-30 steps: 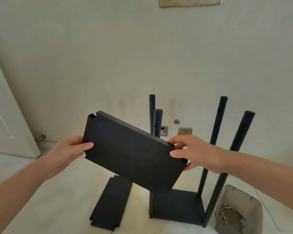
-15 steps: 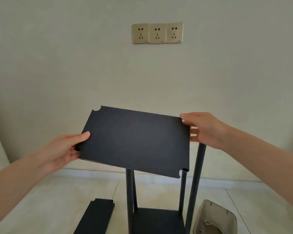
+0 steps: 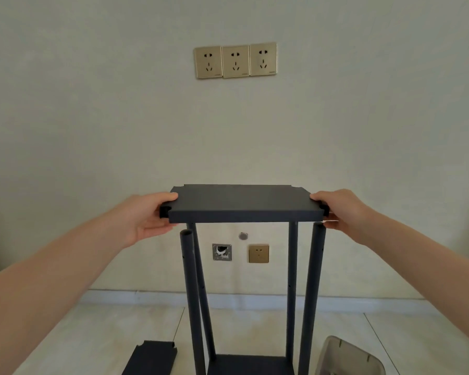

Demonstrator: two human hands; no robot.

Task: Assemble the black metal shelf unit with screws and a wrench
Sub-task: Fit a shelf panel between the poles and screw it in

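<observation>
Open gap between poles [image 3: 293, 280] beneath shelf panel [image 3: 244, 204]

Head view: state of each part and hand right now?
Flat black metal shelf panel: level, held above the posts.
Left hand: grips the panel's left end.
Right hand: grips its right end.
Four black round posts: upright, near tops uncovered.
Spare black panel: flat on the floor.
Grey plastic tray: on the floor, contents unclear.

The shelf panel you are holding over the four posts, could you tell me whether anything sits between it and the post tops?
Nothing visible does. The shelf panel, held level by the left hand and right hand, hangs just above the near post tops, with only open air between; the far post tops are hidden behind it.
</observation>
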